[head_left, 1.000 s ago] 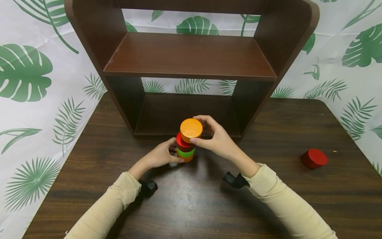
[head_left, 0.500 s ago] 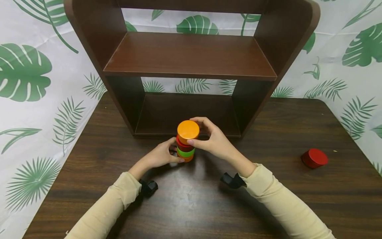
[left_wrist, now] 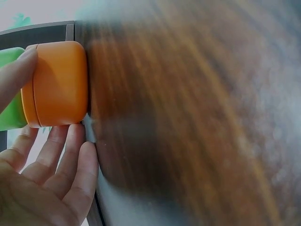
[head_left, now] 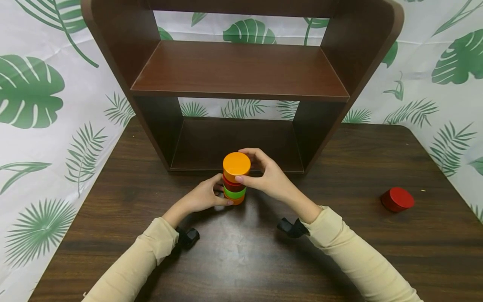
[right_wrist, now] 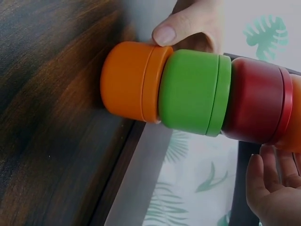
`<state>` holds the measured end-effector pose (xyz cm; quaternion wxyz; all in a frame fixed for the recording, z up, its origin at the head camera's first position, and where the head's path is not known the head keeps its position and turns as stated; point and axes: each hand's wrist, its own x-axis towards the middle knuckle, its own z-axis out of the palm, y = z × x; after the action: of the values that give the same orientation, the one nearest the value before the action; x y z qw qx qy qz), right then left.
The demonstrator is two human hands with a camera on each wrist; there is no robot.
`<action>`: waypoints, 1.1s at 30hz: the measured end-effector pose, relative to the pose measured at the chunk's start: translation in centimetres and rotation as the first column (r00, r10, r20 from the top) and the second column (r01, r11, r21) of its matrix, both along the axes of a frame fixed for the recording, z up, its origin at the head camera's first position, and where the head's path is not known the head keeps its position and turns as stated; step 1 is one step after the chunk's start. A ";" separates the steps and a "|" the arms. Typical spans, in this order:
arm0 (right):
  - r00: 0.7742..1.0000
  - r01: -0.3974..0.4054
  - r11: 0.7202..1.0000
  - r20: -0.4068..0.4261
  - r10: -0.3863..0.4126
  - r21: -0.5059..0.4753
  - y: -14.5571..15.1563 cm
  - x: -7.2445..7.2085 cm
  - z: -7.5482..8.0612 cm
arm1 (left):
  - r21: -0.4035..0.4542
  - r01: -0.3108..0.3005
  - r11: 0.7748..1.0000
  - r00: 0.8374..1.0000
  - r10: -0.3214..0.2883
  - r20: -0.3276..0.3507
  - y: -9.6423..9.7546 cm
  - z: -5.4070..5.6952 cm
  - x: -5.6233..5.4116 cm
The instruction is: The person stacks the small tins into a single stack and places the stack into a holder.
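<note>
Left hand (head_left: 201,196): part-spread, thumb and fingers pinching bottom orange jar (left_wrist: 61,84) | right hand (head_left: 273,176): bent, gripping top orange jar (head_left: 236,164) | between: green jar (right_wrist: 190,89), then red jar (right_wrist: 256,99); column on desk (head_left: 241,260), smooth, seamed near rims | right, well apart: lone red tub (head_left: 398,199), on desk

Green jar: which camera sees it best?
The right wrist view: the green jar shows its side uncovered. The head view shows a narrow band; left wrist, a part cut off by the frame.
</note>
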<state>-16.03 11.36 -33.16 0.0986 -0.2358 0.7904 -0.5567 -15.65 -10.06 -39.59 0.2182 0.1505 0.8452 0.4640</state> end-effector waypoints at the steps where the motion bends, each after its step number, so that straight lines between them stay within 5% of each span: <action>1: 1.000 -0.001 1.000 0.003 0.001 -0.001 0.0 0.0 0.0 | 0.000 0.000 1.000 1.000 0.000 0.000 0.0 0.1 0.0; 21: 1.000 -0.027 1.000 0.003 0.027 -0.009 0.4 -0.1 0.1 | -0.015 -0.007 1.000 1.000 0.007 -0.004 0.3 0.1 -0.1; 27: 0.999 -0.039 0.996 -0.017 0.038 -0.074 1.3 -0.4 0.6 | -0.019 -0.017 1.000 1.000 0.017 0.005 0.3 0.1 0.0; 33: 0.999 0.029 0.989 -0.019 -0.032 -0.148 3.4 -0.8 1.7 | -0.015 -0.017 1.000 1.000 0.017 0.006 0.3 0.1 0.1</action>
<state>-16.82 14.80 -31.45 0.0640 -0.2364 0.7516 -0.6125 -15.54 -9.71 -39.49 0.2181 0.1401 0.8493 0.4599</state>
